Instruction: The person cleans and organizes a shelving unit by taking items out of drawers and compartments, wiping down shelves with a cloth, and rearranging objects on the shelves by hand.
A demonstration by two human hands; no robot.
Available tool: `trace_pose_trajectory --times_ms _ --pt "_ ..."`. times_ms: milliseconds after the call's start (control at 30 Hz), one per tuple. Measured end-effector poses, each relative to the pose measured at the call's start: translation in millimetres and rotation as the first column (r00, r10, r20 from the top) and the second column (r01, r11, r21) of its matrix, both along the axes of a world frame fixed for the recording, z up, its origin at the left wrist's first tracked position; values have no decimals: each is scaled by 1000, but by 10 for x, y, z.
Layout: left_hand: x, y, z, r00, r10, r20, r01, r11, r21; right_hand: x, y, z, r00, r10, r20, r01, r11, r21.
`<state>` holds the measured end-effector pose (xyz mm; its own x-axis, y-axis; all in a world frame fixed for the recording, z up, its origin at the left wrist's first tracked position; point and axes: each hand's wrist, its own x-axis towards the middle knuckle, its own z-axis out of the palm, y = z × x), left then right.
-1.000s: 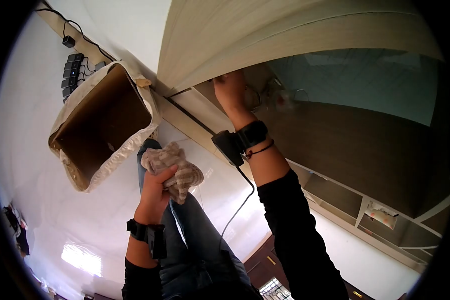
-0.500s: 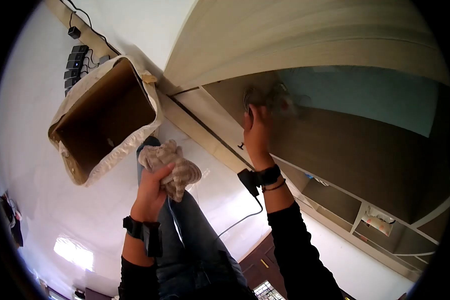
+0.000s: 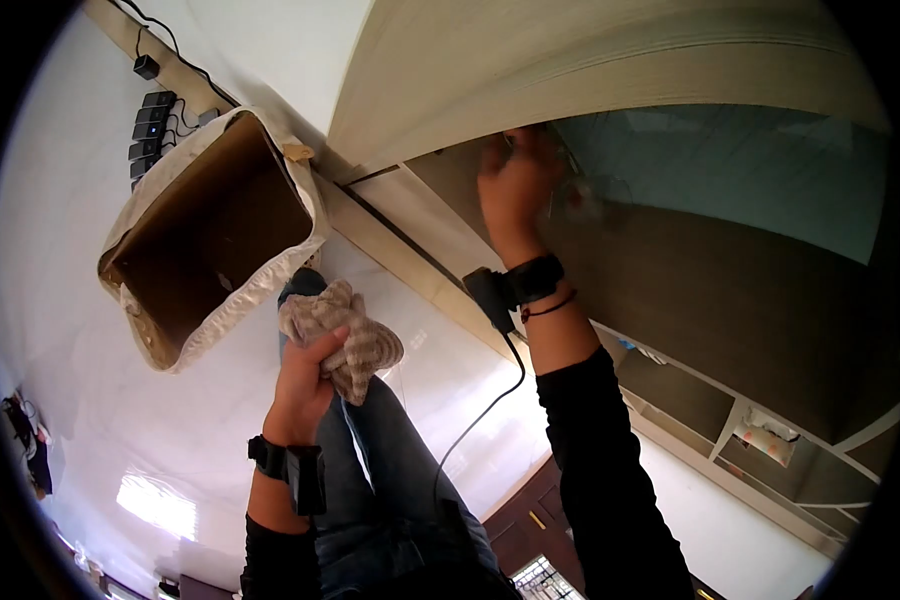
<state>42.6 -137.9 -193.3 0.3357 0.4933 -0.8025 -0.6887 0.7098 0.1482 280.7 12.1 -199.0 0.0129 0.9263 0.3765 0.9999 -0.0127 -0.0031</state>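
My left hand is closed around a bunched beige-and-brown striped cloth, holding it above my legs. Inside the wooden cabinet, my right hand reaches toward the back-left corner of the wide compartment. Its fingers are curled, partly in shadow at the cabinet's upper edge, around something I cannot make out. Just right of that hand stands a clear, glass-like item with a reddish spot, blurred. Behind it lies a pale blue-green panel.
A fabric-lined open box stands on the white floor at left. Black devices with cables line the wall behind it. Lower cabinet cubbies hold a patterned packet. A cable hangs from my right wrist strap.
My right hand has moved deeper into the compartment, away from me, and a round item seen at its fingertips is now mostly hidden. The left hand and cloth have hardly moved.
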Motion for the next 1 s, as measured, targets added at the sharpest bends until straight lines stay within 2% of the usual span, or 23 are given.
trace_pose_trajectory --times_ms 33,100,233,333,400,433,467,500,533,567,600,667,700,733,767,800,867,900,967,1000 --pt "-9 -11 7 1000 1 -9 -1 1000 -2 -63 20 -37 1000 1 -2 -1 1000 1" --pt "-27 -33 10 1000 0 6 0 1000 -6 -193 96 -148 962 -238 -135 175 914 -365" --pt "-60 -40 74 1000 13 -4 -13 1000 0 -182 262 -400 920 -289 -266 227 944 -240" --pt "-128 -57 173 1000 16 -8 -16 1000 -15 -121 228 -476 916 -164 -367 101 978 -184" --pt "-172 -113 203 999 40 -7 -40 999 1 -9 143 -483 882 80 -465 -123 990 -64" --pt "-207 -144 254 999 49 -6 -49 999 7 21 37 -424 862 88 -499 -143 987 -73" --pt "-244 -156 355 999 51 -3 -51 998 35 36 -122 -319 843 95 -530 -159 984 -76" --pt "-276 -158 467 999 42 -17 -41 998 37 6 -318 -170 774 -30 -632 -111 977 -181" --pt "-302 -148 578 999 30 -26 -28 998 47 -36 -548 6 747 -126 -653 -53 967 -248" --pt "-338 -148 674 1000 27 -9 -26 998 58 -36 -806 114 764 -91 -639 -43 981 -191" --pt "-366 -165 741 1000 18 14 -19 997 73 -19 -1091 270 721 -143 -678 -36 970 -242" --pt "-413 -192 901 999 10 30 -13 994 111 14 -1711 554 854 -97 -511 -13 978 -207" --pt "-394 -163 1098 1000 10 -12 -9 995 100 68 -1977 808 867 -66 -494 -78 961 -266" --pt "-455 -254 988 999 -37 -22 41 982 182 123 -2266 949 799 -83 -596 -80 967 -242" --pt "-494 -280 1041 998 -63 1 62 976 208 170 -2497 1138 747 -229 -624 -25 928 -371" --pt "-506 -304 1120 998 -55 -24 59 979 195 173 -2702 1374 733 -225 -642 -10 940 -340" --pt "-539 -355 1232 999 -8 47 -3 974 227 315 -3111 1582 752 -239 -614 47 949 -312" --pt "-570 -364 1337 997 19 78 -36 976 214 316 -3258 1687 753 -274 -598 111 949 -295" --pt "-652 -417 1432 994 11 113 -38 971 236 327 -3504 1779 721 -259 -643 226 965 -135" --pt "-649 -446 1497 994 -8 106 -23 956 293 315 -3595 1805 691 -312 -652 324 940 -107"
